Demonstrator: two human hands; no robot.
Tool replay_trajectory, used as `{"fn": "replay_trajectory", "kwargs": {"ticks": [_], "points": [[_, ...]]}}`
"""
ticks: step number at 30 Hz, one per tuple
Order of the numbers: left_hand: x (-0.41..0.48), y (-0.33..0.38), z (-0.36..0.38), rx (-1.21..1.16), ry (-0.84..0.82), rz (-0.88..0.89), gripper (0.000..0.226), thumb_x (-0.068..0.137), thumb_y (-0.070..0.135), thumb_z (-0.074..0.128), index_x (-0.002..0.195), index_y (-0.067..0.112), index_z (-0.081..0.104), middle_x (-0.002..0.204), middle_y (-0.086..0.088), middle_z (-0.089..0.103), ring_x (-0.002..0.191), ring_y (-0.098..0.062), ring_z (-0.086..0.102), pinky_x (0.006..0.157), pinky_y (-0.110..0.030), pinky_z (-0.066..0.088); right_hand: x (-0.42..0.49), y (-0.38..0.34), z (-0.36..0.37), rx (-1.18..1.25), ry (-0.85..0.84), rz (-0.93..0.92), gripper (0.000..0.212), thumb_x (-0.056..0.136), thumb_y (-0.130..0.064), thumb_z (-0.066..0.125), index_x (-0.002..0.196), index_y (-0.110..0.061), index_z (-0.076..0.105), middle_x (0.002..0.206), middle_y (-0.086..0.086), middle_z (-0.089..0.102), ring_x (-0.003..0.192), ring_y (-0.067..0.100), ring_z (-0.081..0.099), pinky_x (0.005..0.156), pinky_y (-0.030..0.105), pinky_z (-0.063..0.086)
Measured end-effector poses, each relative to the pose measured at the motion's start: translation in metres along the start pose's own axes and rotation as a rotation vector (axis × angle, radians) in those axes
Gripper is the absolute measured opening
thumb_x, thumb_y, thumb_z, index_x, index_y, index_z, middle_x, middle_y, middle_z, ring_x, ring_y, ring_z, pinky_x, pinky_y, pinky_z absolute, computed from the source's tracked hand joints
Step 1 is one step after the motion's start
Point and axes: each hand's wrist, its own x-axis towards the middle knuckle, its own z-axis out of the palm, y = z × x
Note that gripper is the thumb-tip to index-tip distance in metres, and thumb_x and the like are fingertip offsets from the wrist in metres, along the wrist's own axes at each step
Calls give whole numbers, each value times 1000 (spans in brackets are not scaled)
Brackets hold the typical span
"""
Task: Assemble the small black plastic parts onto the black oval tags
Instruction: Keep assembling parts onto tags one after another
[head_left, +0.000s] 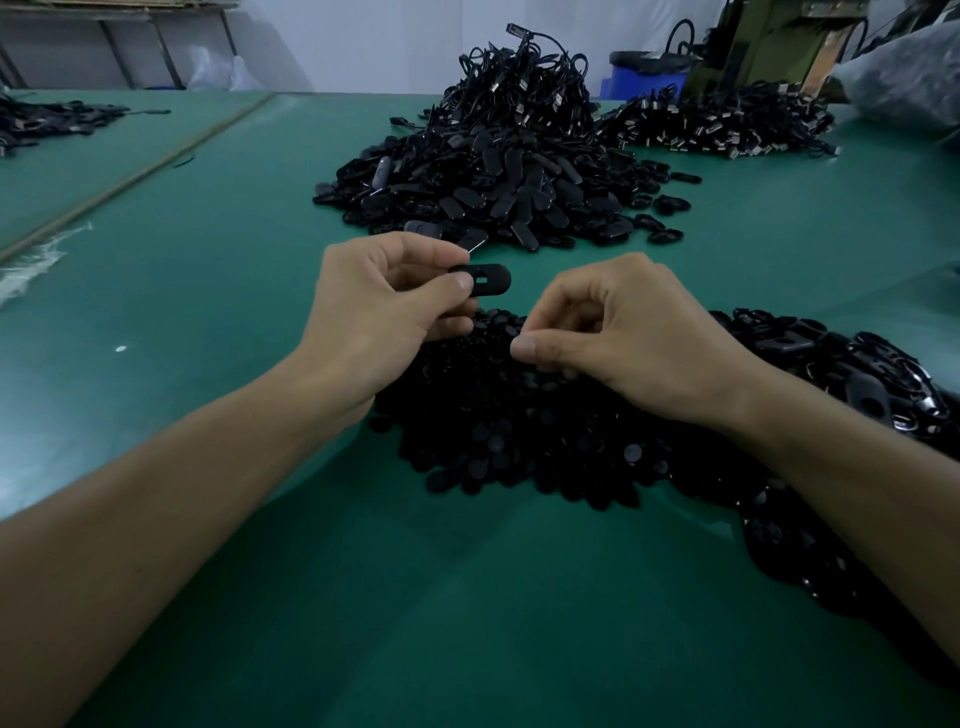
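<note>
My left hand (379, 306) pinches a black oval tag (488, 279) between thumb and fingers, holding it flat above the green table (208, 270). A small slot shows near the tag's middle. My right hand (618, 338) hovers with curled fingers over a heap of small black round plastic parts (519, 441), its fingertips down among them; whether it holds one is hidden. A big pile of loose oval tags (493, 192) lies beyond both hands.
A tangle of black corded pieces (524, 78) tops the far pile. Another black heap (727, 124) lies at the back right. More black tags (857, 374) spread under my right forearm. A small dark pile (47, 122) sits far left. A blue bin (644, 78) stands behind.
</note>
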Motion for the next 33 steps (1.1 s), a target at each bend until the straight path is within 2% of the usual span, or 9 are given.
{"fn": "replay_trajectory", "kwargs": {"ticks": [4,8,12,17,21,25,33], "points": [[0,-1,0,6,-8,-2,11,88,-2,72,90,9,72,75,-6,73,72,-16,74,65,-23,59,-1,0,2,-87,-15,-21,7,85,-24,79,79,-23,74,68,-7,71,65,0,65,61,9,47],[1,-1,0,1,-21,1,11,88,-2,72,90,9,72,76,-6,72,72,-15,73,64,-24,59,-1,-1,3,-135,-2,-46,7,88,-23,75,81,-24,72,70,-7,71,68,3,65,65,14,50],[1,-1,0,-8,-33,2,12,88,-2,72,90,9,71,74,-6,72,71,-15,73,63,-24,59,-1,-1,5,-111,10,-62,9,95,-21,65,87,-21,63,73,-7,72,68,3,67,65,18,52],[1,-2,1,1,-43,1,13,87,-2,73,87,12,72,73,-5,72,71,-15,73,64,-25,60,0,-1,3,-125,78,-78,12,88,-15,73,86,-24,66,77,-10,68,74,2,64,69,13,49],[1,-2,1,3,-54,-2,13,88,-2,73,87,11,72,71,-4,71,71,-16,73,63,-25,60,0,1,3,-93,91,-63,22,87,-18,74,104,-32,70,80,-12,68,77,0,64,71,9,47],[0,-2,1,14,-62,-5,14,88,-2,73,86,13,72,69,0,72,71,-13,73,63,-25,60,1,1,4,-89,106,-57,15,88,-17,73,96,-30,76,76,-14,70,76,-2,65,72,8,48],[-1,-2,1,31,-71,-2,14,87,-1,74,86,13,72,69,0,72,71,-14,73,62,-24,59,1,-1,5,-111,136,-70,8,91,-17,70,91,-24,74,76,-14,67,76,-3,63,71,8,47]]}}
